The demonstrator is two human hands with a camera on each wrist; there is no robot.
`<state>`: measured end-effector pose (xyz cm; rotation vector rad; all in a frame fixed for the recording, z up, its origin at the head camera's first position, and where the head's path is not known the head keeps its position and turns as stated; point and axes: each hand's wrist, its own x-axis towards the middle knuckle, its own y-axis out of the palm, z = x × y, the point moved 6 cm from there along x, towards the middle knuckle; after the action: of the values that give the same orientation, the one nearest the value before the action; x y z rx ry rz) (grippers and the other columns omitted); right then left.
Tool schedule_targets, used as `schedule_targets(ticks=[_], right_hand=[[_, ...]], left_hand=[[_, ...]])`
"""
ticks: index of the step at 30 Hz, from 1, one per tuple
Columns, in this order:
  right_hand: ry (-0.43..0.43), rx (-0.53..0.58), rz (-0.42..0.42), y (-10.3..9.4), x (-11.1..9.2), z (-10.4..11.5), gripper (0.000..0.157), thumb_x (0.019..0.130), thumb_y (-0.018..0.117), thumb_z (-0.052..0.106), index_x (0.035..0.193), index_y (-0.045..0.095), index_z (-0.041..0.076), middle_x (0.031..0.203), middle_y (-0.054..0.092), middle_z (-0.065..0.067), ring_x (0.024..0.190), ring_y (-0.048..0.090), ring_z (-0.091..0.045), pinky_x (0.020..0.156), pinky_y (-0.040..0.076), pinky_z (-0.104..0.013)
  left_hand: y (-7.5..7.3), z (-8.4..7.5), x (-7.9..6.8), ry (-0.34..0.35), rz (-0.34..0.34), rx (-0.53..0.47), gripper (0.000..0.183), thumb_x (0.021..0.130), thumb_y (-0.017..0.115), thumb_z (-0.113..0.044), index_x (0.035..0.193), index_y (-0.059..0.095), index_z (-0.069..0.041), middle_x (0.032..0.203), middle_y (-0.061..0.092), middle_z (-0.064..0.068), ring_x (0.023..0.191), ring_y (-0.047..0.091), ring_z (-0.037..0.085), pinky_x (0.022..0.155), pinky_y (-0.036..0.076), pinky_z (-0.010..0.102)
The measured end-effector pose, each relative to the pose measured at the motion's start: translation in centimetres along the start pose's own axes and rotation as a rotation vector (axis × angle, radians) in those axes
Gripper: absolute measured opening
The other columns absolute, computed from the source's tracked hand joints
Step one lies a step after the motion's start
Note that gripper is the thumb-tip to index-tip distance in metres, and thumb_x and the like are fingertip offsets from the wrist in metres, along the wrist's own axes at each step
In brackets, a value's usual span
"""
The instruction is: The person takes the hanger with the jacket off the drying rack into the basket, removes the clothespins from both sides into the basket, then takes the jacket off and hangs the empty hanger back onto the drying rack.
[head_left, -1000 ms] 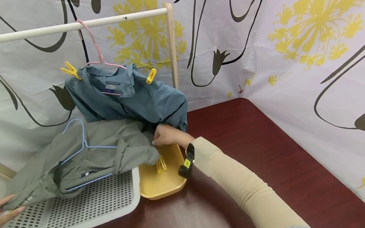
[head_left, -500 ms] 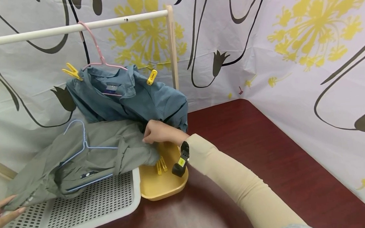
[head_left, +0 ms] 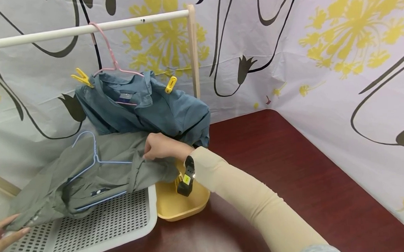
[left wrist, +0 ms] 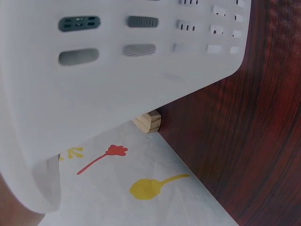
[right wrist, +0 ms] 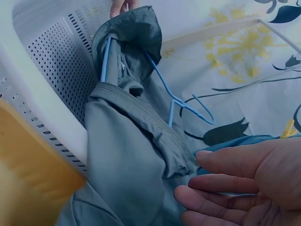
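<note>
A grey-green shirt (head_left: 116, 187) lies partly over a white perforated basket (head_left: 148, 222), with a blue hanger (head_left: 94, 158) inside its neck opening. At the far left, my left hand (head_left: 1, 237) holds the shirt's edge between thumb and fingers; the left wrist view shows mostly the basket's side. My right hand (head_left: 162, 146) is over the shirt's right part. In the right wrist view its thumb and loosely extended fingers (right wrist: 221, 183) are beside the shirt's opening edge (right wrist: 176, 165), with no clear grip on the cloth.
A blue shirt (head_left: 177, 110) hangs behind from a pink hanger (head_left: 110, 51) on a white rail (head_left: 46, 35), with yellow clothespins (head_left: 171, 84) on its shoulders. Beside the basket is a yellow tray (head_left: 182, 209) with clothespins, partly hidden. The dark red table (head_left: 276, 167) extends right.
My right hand has moved left from above the yellow tray onto the grey-green shirt. The left hand keeps its place on the shirt's edge.
</note>
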<state>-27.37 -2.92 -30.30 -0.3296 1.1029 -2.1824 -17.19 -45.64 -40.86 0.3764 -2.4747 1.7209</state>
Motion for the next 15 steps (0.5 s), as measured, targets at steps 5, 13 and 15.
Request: schedule_targets(ticks=[5, 13, 15], right_hand=[[0.006, -0.001, -0.003, 0.6, 0.6, 0.0, 0.041, 0.088, 0.062, 0.014, 0.051, 0.047, 0.011, 0.047, 0.03, 0.003, 0.041, 0.023, -0.008, 0.043, 0.023, -0.02], [-0.039, 0.019, -0.042, 0.7, 1.4, 0.7, 0.045, 0.088, 0.062, 0.011, 0.049, 0.04, 0.011, 0.048, 0.023, 0.002, 0.042, 0.018, -0.009, 0.043, 0.02, -0.02], [-0.051, 0.01, -0.055, 0.7, 1.7, 1.0, 0.041, 0.088, 0.062, 0.011, 0.051, 0.045, 0.007, 0.051, 0.026, 0.001, 0.044, 0.02, -0.01, 0.044, 0.021, -0.02]], left_hand=[[-0.4, -0.8, 0.0, -0.012, -0.029, 0.045, 0.064, 0.069, 0.08, -0.026, 0.113, 0.055, 0.013, 0.094, 0.054, 0.03, 0.059, 0.044, 0.015, 0.045, 0.029, 0.021], [-0.8, -1.0, -0.3, -0.035, -0.079, 0.081, 0.066, 0.065, 0.082, -0.026, 0.114, 0.056, 0.011, 0.082, 0.051, 0.021, 0.061, 0.04, 0.021, 0.047, 0.027, 0.023], [-0.8, -1.1, -0.3, -0.023, -0.098, 0.081, 0.065, 0.065, 0.082, -0.025, 0.113, 0.057, 0.011, 0.076, 0.049, 0.016, 0.06, 0.038, 0.02, 0.048, 0.025, 0.023]])
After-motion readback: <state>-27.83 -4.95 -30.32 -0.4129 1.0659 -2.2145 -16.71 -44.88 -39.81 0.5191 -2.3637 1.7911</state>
